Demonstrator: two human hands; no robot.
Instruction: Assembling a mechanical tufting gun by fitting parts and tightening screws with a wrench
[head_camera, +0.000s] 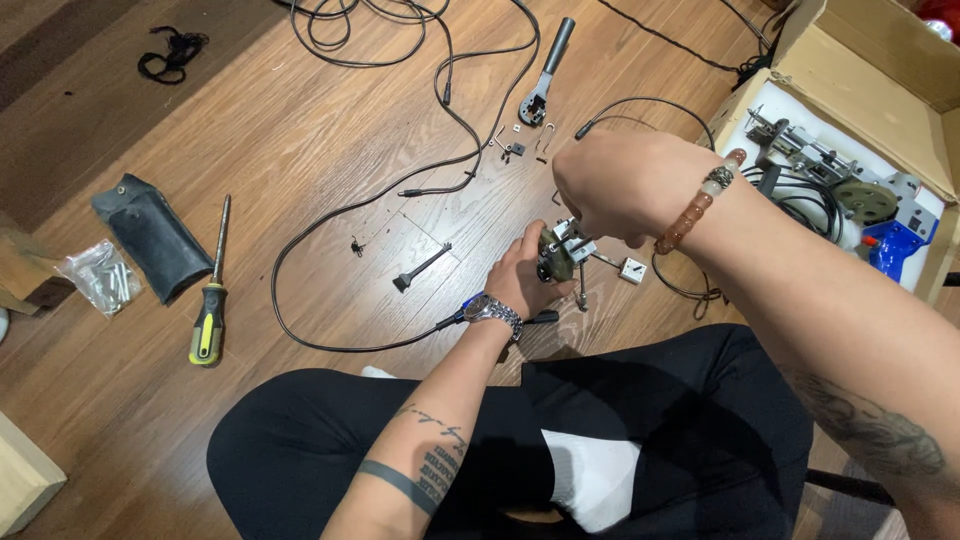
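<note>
A small dark round metal mechanism (556, 258) with thin rods sticking out is held just above the wooden floor. My left hand (522, 275), with a metal watch on the wrist, grips it from below and the left. Over it from above reaches my right hand (615, 185), bead bracelet at the wrist, fingertips pinched on a small silver part on top of the mechanism. A small white block (631, 270) lies just to its right.
A yellow-handled screwdriver (211, 300), a black pouch (152, 235) and a clear bag of screws (100, 276) lie at left. Black cables (340, 215) loop across the floor. A lever handle (543, 80) and small fittings lie farther off. An open cardboard box (860, 90) of parts stands right.
</note>
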